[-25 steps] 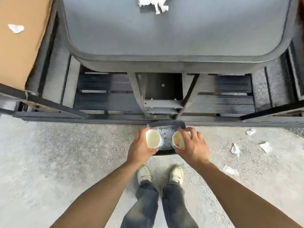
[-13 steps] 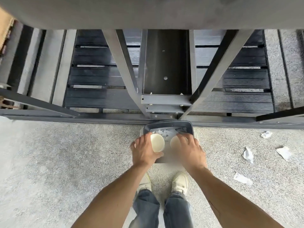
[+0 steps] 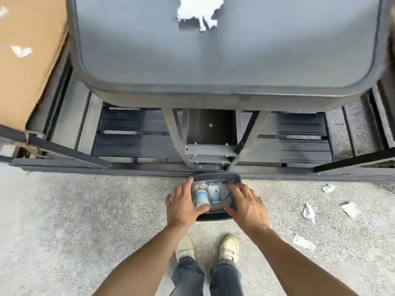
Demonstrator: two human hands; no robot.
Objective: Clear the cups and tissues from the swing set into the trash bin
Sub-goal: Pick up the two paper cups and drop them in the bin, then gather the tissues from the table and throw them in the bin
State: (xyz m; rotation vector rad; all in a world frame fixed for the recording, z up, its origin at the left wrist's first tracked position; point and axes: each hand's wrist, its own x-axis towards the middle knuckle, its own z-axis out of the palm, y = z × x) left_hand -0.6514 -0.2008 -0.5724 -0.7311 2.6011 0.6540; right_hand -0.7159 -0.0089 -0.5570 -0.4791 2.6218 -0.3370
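A: Where are the two blue-and-white paper cups (image 3: 208,197)?

B: Inside the dark plastic trash bin (image 3: 213,216); left hand (image 3: 181,202) and right hand (image 3: 249,207) splayed, empty, above it.

A: The crumpled white tissue (image 3: 197,13) on the grey seat?

B: Probably light, soft; pinch its middle.

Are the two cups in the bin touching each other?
Touching. The head view shows the left cup and the right cup lying side by side inside the trash bin, no gap visible between them.

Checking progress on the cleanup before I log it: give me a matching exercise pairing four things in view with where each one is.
Things:
1. two blue-and-white paper cups
2. torn white tissue
3. crumpled white tissue scraps
4. left hand

Places:
A. on the grey gravel ground
B. on the grey swing seat cushion
C. at the bin's left rim
D. inside the dark plastic trash bin

Pairs: 1-D, 2-B, 3-A, 4-C
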